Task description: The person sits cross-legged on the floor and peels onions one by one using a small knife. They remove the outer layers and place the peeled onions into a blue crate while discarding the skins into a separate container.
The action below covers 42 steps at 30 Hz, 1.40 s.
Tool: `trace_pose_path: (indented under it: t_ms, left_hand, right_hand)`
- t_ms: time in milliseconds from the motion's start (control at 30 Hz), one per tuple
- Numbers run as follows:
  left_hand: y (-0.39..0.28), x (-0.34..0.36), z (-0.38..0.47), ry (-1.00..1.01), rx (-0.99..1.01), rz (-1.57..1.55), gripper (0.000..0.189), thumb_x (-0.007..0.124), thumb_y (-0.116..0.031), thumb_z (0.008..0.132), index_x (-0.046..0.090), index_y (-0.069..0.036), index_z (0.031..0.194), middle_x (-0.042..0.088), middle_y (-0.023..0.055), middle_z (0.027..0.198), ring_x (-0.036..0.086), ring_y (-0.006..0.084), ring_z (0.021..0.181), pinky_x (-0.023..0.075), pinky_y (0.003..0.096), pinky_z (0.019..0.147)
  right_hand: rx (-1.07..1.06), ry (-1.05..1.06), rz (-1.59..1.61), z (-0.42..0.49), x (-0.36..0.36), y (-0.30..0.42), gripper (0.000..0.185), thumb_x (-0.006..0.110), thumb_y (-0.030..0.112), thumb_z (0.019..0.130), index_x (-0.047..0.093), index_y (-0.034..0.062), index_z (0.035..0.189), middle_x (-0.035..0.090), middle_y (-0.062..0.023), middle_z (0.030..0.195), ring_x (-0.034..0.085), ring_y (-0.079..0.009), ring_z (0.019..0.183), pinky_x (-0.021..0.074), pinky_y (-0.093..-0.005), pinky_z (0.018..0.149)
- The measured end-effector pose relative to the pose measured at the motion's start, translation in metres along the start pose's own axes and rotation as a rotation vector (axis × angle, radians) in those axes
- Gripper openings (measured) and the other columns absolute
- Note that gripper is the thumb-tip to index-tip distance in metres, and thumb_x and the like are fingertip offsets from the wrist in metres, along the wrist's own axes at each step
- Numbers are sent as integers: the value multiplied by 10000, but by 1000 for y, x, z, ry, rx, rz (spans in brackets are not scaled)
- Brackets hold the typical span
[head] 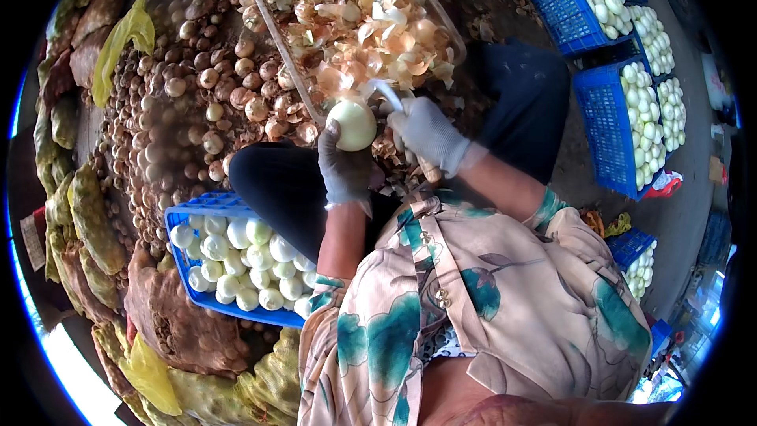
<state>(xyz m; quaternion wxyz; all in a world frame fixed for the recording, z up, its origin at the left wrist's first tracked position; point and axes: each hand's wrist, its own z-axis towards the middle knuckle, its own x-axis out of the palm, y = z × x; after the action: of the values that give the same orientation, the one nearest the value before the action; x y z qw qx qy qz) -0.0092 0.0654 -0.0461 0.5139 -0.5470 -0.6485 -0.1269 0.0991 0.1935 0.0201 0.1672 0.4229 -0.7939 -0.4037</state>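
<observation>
A peeled white onion (352, 125) rests in my gloved left hand (345, 160), whose fingers curl around its lower left side. Just right of it, my right hand (427, 130), also in a pale knit glove, grips a small knife. The curved pale blade (387, 94) of the knife is slightly blurred and sits above and right of the onion. Beyond both hands lies a rectangular plastic tub (275, 32), heaped with onion skins (378, 29). Part of the knife's handle is hidden in my right fist.
Unpeeled onions (207, 77) spread over the floor to the left. A blue crate (236, 310) of peeled onions stands by my left knee. Several more blue crates (609, 124) of peeled onions are at the right. Filled mesh sacks (94, 219) line the far left.
</observation>
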Motion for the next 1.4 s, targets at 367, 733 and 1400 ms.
trace_pose_path:
  t_ms: [367,733,1400]
  left_hand:
    - [-1,0,0,164,49,184,805,803,-346,803,479,33,1436,602,180,1306,598,300,1203,472,459,1080]
    - [-4,7,1,59,-143,-117,746,659,-573,887,540,-18,1371,613,162,1320,570,355,1251,492,533,1005]
    - [0,-18,16,-24,-126,-393,672,635,-515,906,518,-50,1377,585,154,1337,527,357,1268,380,580,1128]
  right_hand:
    - [-665,-193,-313,19,-1,-7,224,721,231,895,666,17,933,670,-181,766,713,-337,755,545,-408,669]
    - [-214,-175,457,39,-39,-6,149,689,138,917,669,1,860,613,-27,610,573,-116,476,451,-248,447]
    - [-993,-477,-1189,4,16,-56,524,697,162,830,619,-19,1315,615,-92,758,593,-270,587,468,-410,573]
